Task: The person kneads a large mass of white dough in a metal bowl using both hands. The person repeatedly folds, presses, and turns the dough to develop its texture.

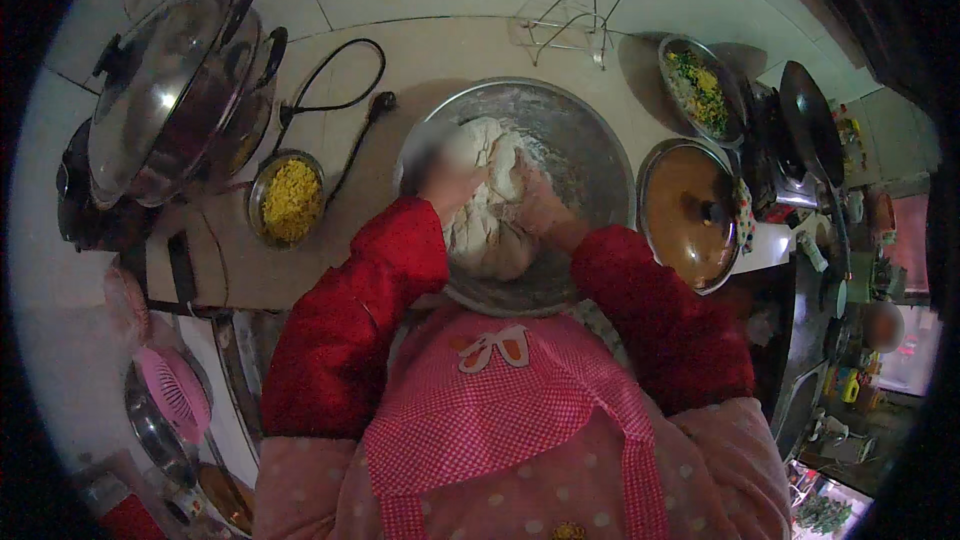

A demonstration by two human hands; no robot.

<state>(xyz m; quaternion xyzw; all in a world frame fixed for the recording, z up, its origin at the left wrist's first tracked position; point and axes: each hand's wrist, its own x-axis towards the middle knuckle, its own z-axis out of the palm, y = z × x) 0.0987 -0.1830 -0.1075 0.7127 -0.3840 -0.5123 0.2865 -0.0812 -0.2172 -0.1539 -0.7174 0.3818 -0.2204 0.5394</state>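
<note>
A large mass of pale dough (pixel 490 245) lies in a wide metal basin (pixel 617 165), with loose flour on the wall behind it. My left hand (pixel 452 188) grips the dough's left side; a blur covers part of it, so its fingers show poorly. From the right, my right hand (pixel 543 208) is closed on the dough, its fingertips sunk into the floury folds near the middle. Both hands are inside the basin.
Left of the basin are a bowl of yellow food (pixel 291 202), a black cord (pixel 345 155) and a lidded pot (pixel 150 100). A wire rack (pixel 570 28), a bowl of chopped food (pixel 700 90) and a glass-lidded pan (pixel 688 205) sit behind and right.
</note>
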